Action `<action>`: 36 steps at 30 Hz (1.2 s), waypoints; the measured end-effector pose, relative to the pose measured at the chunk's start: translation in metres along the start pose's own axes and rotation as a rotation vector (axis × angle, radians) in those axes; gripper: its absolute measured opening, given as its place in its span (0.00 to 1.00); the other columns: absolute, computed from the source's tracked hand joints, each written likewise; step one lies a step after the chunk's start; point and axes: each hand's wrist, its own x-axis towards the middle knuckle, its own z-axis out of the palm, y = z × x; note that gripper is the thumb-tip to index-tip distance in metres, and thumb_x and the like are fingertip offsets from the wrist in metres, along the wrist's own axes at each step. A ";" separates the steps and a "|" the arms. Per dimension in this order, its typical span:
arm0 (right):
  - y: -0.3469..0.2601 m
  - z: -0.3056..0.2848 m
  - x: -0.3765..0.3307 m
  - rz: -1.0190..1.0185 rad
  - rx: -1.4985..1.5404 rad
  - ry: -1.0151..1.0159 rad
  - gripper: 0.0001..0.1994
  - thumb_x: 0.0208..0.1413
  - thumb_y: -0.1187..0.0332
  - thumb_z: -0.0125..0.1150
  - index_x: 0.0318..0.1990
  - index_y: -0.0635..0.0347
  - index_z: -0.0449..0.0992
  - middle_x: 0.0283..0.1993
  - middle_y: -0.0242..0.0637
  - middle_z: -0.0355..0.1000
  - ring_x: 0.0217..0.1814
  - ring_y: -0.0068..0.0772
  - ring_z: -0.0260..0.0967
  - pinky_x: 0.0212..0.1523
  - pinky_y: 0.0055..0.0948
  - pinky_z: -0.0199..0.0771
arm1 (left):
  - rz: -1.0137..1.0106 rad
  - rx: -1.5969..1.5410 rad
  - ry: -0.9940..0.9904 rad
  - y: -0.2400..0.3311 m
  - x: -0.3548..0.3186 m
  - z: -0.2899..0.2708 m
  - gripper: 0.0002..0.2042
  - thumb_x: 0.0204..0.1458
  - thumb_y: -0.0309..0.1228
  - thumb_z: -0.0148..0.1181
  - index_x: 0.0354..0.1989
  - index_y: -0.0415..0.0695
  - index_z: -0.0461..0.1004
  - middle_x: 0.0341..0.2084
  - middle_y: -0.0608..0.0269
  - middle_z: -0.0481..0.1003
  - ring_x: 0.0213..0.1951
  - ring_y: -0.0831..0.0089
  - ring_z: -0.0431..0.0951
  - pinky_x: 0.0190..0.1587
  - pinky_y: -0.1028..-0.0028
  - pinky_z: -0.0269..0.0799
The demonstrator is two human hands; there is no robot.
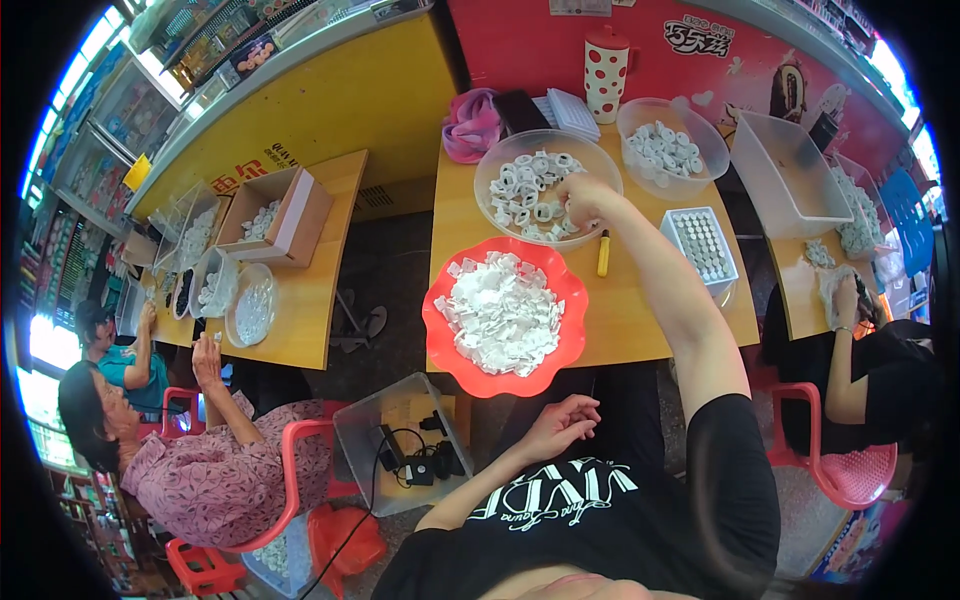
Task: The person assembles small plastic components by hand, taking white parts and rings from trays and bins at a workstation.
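Observation:
My right hand (588, 203) reaches into a wide clear plastic bowl (485, 212) of white ring-shaped plastic parts (527, 190). Its fingers are bent down among the rings, and what they pinch, if anything, is hidden. Over my lap, below the table edge, my left hand (562, 428) hangs with loosely curled fingers apart and nothing visible in them. Between the two hands stands a red scalloped bowl (436, 345), heaped with small flat white pieces (505, 315). A yellow-handled tool (603, 254) lies beside the clear bowl, under my right forearm.
Right of my forearm stands a white box (724, 283) with rows of round parts. Farther back are another clear bowl (705, 178) of white parts, a dotted tumbler (606, 75) and a pink cloth (472, 125). People work at side tables. A clear bin (350, 440) sits below, left.

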 end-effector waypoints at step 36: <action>-0.007 0.106 -0.238 -0.148 0.702 0.618 0.24 0.36 0.80 0.69 0.46 0.61 0.74 0.43 0.40 0.68 0.31 0.31 0.70 0.30 0.27 0.73 | -0.133 -0.094 0.143 0.014 0.012 0.012 0.12 0.57 0.27 0.57 0.49 0.39 0.69 0.37 0.61 0.76 0.31 0.78 0.77 0.31 0.80 0.70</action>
